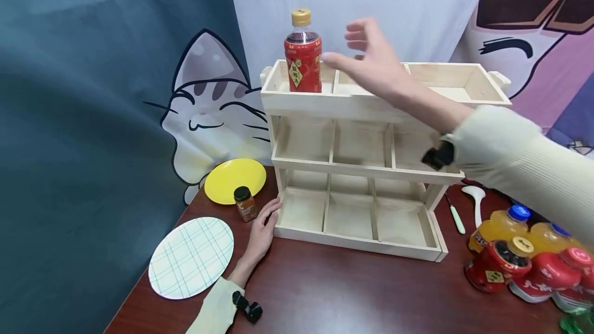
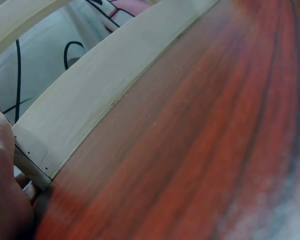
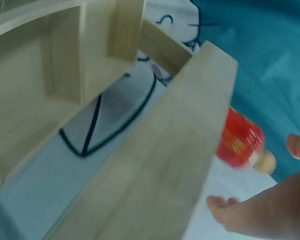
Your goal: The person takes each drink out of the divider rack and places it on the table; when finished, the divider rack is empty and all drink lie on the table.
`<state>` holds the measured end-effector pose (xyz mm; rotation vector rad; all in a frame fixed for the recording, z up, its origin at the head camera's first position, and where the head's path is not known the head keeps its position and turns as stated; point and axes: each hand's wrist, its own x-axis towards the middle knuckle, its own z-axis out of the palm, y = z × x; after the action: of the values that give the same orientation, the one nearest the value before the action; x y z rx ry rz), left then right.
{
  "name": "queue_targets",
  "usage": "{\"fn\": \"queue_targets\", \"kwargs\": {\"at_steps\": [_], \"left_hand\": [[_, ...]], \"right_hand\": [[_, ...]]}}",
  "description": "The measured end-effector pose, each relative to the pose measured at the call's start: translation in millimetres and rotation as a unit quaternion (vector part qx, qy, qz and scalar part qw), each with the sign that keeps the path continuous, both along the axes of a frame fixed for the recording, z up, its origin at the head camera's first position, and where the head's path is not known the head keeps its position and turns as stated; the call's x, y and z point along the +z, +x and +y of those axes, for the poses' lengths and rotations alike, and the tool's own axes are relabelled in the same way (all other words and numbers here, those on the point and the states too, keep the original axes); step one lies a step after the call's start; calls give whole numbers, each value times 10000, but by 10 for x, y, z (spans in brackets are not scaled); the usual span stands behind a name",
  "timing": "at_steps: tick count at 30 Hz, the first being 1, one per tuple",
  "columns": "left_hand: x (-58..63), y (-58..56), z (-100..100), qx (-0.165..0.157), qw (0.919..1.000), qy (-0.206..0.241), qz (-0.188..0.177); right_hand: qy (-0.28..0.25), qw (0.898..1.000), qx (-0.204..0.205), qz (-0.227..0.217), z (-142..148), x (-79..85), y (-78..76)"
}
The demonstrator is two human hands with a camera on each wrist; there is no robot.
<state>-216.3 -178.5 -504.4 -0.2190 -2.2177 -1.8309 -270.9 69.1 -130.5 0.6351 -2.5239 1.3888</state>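
Observation:
A red-labelled drink bottle with a gold cap [image 1: 302,58] stands upright in the top left compartment of a three-tier wooden rack [image 1: 352,103]. My right hand [image 1: 371,58] is raised just right of the bottle, thumb and fingers spread apart with nothing between them. In the right wrist view the bottle [image 3: 240,140] shows beyond the rack's top board, a short gap from the right hand [image 3: 265,207]. Low down, my left hand [image 1: 263,228] rests against the rack's bottom left corner. The left wrist view shows that hand [image 2: 7,175] at the end of the front board [image 2: 90,90].
Left of the rack lie a yellow plate [image 1: 235,181], a small black-lidded jar [image 1: 245,203] and a checked white plate [image 1: 192,257]. To its right are a green-handled tool [image 1: 457,219], a white ladle [image 1: 475,202] and several bottles, including a dark gold-capped one [image 1: 496,267].

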Motion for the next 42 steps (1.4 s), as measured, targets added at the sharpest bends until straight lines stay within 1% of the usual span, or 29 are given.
{"fn": "queue_targets", "kwargs": {"at_steps": [2, 3, 6, 9, 12, 15, 18, 21, 25, 28, 30, 33, 36, 39, 42], "left_hand": [[-16, -4, -2, -53, 10000, 11, 2], [-20, -7, -5, -68, 10000, 2, 10], [-27, -22, -27, -70, 9999, -68, 24], [-29, -34, -50, -28, 9999, -93, 64], [-31, -34, -50, -40, 9999, -80, 53], [-31, -35, -35, -81, 9999, -58, 14], [-30, -48, -21, -58, 10000, -48, -8], [-29, -70, -11, -43, 10000, -48, 58], [-30, -88, -2, -90, 9998, -48, 172], [-32, -85, -11, -89, 9998, -23, 171], [-32, -78, -27, -61, 9999, -10, 146], [-32, -73, -47, -63, 9998, 2, 164], [-33, -72, -49, -120, 9998, 24, 176], [-31, -73, -52, -179, 9997, 37, 158], [-24, -77, -70, -162, 9998, 46, 115]], "right_hand": [[89, 9989, -178, -423, -193, -2, -74], [41, 9977, -269, -627, -285, 3, -101], [-344, 9924, -534, -1057, -544, 26, -178], [-684, 9870, -663, -1292, -773, 50, -239], [-808, 9832, -752, -1454, -922, 51, -296], [-908, 9784, -898, -1623, -974, 31, -346], [-1116, 9732, -1007, -1739, -962, -5, -375], [-1291, 9716, -1008, -1705, -932, -44, -380], [-1338, 9746, -953, -1524, -898, -87, -364], [-1364, 9763, -893, -1420, -900, -103, -346], [-1500, 9746, -844, -1435, -915, -90, -334], [-1680, 9728, -753, -1402, -929, -33, -314], [-1725, 9755, -601, -1223, -903, 63, -274], [-1746, 9787, -370, -1015, -840, 181, -202], [-1958, 9760, -86, -950, -758, 290, -108]]}}
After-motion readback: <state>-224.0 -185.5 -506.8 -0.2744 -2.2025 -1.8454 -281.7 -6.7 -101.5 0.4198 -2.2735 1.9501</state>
